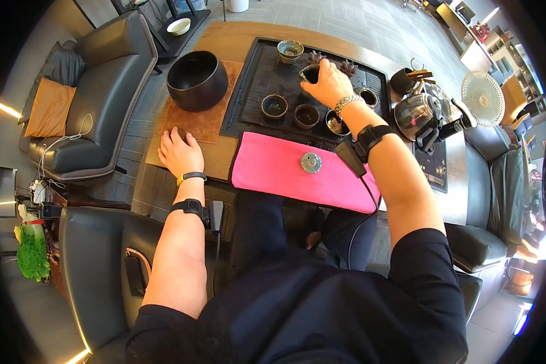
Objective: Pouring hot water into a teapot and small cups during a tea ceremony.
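Over the black tea tray (255,82), my right hand (330,85) has its thumb and fingers on the rim of a dark cup (309,73). Several other small cups stand on the tray, among them a blue-rimmed one (274,106), a brown one (306,116) and one with pale contents (336,123), partly behind my wrist. A patterned bowl (290,51) is at the tray's far side, near dark figurines (348,68). My left hand (180,152) rests on the table edge by the brown mat, holding nothing. A small round lid (310,163) lies on the pink towel (273,168).
A large black bowl (197,81) stands on the brown mat (209,129) to the left. Right of the tray are a glass kettle (414,116), a dark holder with wooden tools (402,82) and a control panel (432,166). A cable hangs from my right forearm across the towel.
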